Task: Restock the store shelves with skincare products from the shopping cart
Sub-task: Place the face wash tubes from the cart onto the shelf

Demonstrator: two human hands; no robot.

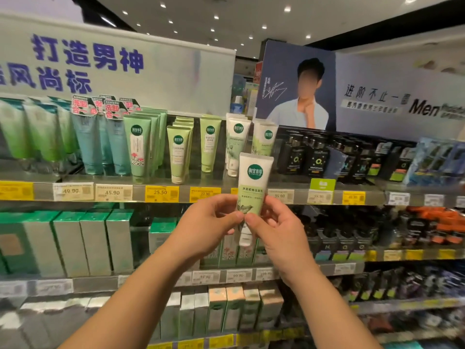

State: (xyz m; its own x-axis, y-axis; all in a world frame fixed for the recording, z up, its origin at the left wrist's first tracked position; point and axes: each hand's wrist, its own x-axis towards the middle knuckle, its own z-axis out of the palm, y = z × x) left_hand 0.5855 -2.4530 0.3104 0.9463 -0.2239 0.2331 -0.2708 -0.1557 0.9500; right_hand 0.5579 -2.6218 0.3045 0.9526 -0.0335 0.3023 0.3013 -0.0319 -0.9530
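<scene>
Tube point(253, 183) of cleanser, white with a green round logo and pale green lower half, sits in front of us, held cap-down between both hands, in front of the price rail of the upper shelf point(289, 183). Left hand point(214, 222) pinches the lower left edge of the tube with thumb and curled fingers; right hand point(273, 222) pinches the lower right the same way. Cap end pokes out below the hands.

Step, as we judge it: one item is out of the cart and being lined up for placing. Cart is not in view. Matching white tubes point(237, 142) stand on the upper shelf just above and behind the held one, with a second short row point(264, 139) beside them, so that slot looks like the target. Next move calls for lifting the tube over the shelf lip and standing it cap-down at the front of that row without tipping the neighbours.

Shelves hold: green tubes point(141, 144) and teal tubes point(88, 144) to the left, dark bottles point(309, 157) to the right, green boxes point(70, 243) on the shelf below.
</scene>
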